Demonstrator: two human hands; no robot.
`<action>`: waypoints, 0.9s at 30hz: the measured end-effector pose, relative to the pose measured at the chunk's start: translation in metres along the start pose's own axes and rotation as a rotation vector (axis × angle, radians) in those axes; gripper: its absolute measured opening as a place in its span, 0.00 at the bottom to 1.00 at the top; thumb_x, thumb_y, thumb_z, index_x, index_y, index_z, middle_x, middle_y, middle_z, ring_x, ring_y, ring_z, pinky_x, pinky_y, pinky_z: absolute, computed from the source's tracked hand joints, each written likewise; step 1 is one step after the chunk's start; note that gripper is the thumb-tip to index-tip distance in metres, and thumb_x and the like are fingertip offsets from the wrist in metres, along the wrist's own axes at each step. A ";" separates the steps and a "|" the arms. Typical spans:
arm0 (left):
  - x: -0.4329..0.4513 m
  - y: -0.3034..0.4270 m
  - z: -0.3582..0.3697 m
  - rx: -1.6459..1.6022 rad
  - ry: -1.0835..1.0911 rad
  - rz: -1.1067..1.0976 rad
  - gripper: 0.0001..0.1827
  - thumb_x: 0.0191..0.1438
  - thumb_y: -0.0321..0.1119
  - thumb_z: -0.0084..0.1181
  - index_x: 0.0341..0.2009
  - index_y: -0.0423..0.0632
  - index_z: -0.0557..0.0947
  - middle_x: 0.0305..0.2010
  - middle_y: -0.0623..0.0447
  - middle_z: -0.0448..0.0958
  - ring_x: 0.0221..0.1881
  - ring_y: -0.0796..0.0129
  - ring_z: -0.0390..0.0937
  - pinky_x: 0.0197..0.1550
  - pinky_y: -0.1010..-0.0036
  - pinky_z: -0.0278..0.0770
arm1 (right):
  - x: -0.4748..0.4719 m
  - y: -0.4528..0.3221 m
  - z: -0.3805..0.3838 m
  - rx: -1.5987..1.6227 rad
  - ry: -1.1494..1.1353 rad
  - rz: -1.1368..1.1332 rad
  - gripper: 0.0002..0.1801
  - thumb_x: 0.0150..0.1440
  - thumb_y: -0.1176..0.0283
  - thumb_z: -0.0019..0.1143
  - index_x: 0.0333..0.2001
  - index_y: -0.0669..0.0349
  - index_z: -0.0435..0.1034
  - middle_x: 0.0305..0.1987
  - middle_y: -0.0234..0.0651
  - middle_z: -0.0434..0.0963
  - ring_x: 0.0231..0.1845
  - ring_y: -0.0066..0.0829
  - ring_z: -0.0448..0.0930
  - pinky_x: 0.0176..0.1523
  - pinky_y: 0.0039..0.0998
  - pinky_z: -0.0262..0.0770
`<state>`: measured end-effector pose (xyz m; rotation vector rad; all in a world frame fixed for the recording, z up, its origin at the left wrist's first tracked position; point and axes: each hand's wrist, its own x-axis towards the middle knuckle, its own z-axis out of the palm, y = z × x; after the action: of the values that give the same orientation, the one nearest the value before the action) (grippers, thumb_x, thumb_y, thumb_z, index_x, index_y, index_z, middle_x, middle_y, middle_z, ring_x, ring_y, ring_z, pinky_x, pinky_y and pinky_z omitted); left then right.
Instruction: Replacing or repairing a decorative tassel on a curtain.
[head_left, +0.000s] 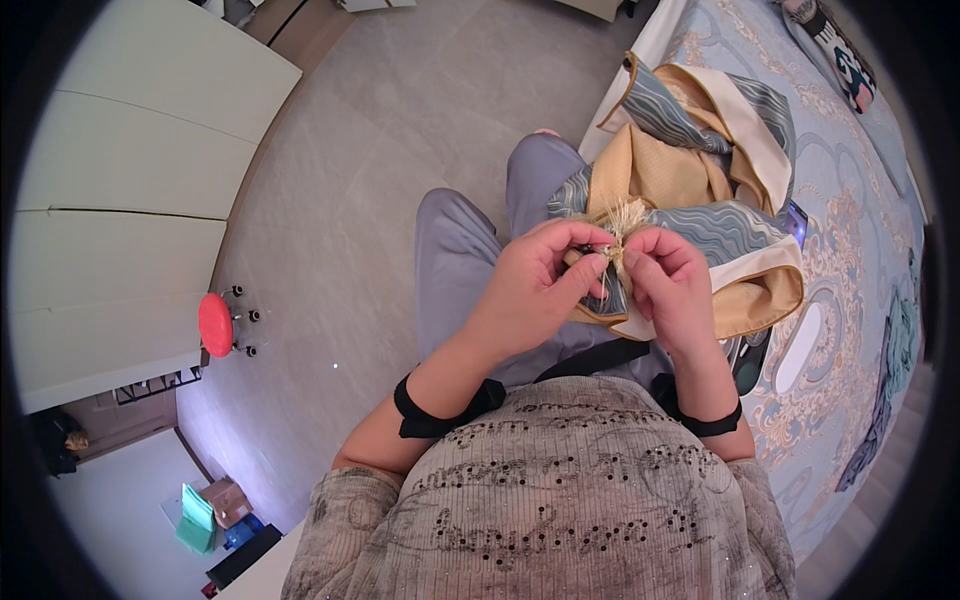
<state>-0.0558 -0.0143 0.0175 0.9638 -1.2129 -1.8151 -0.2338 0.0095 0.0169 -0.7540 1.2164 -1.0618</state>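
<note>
A gold tassel (628, 217) with loose, frayed strands is held above my lap. Thumb and fingertips of my left hand (551, 274) pinch at its bound neck from the left. From the right, my right hand (671, 277) grips the same knotted part between thumb and bent index finger. Beneath and beyond both hands lies a folded cloth (724, 229) with blue-grey wave patterns, white bands and gold-piped edges. Its tan lining (660, 169) shows in the folds. Some small detail between my left fingers is hidden.
To my right is a bed with a blue floral cover (840, 247). On it are a phone (797, 223) with a lit screen and a white oblong object (799, 349). A red wheeled stool (217, 325) stands left, by white cabinets (127, 247). A cardboard box (226, 501) sits lower left.
</note>
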 end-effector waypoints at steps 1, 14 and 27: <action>0.000 -0.001 0.000 -0.027 -0.004 -0.001 0.12 0.63 0.27 0.52 0.49 0.37 0.76 0.37 0.55 0.76 0.33 0.78 0.75 0.37 0.82 0.73 | 0.000 0.002 0.000 0.000 0.000 0.000 0.03 0.59 0.76 0.54 0.33 0.64 0.72 0.20 0.21 0.68 0.16 0.09 0.63 0.20 0.14 0.56; -0.001 -0.002 -0.003 0.016 0.048 0.057 0.12 0.64 0.29 0.50 0.51 0.39 0.75 0.36 0.56 0.75 0.34 0.78 0.74 0.38 0.83 0.73 | 0.006 0.007 0.001 -0.778 0.041 -0.713 0.09 0.51 0.78 0.60 0.38 0.62 0.73 0.33 0.36 0.76 0.32 0.28 0.76 0.35 0.28 0.71; 0.000 0.003 -0.003 -0.152 0.059 -0.105 0.11 0.65 0.33 0.49 0.45 0.38 0.75 0.33 0.55 0.74 0.24 0.80 0.66 0.28 0.78 0.75 | 0.007 -0.001 -0.020 -0.085 -0.164 -0.039 0.10 0.60 0.74 0.55 0.44 0.66 0.72 0.32 0.26 0.75 0.35 0.19 0.75 0.42 0.21 0.71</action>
<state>-0.0530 -0.0164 0.0197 1.0025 -0.9890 -1.9167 -0.2531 0.0045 0.0113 -0.9162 1.1155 -0.9648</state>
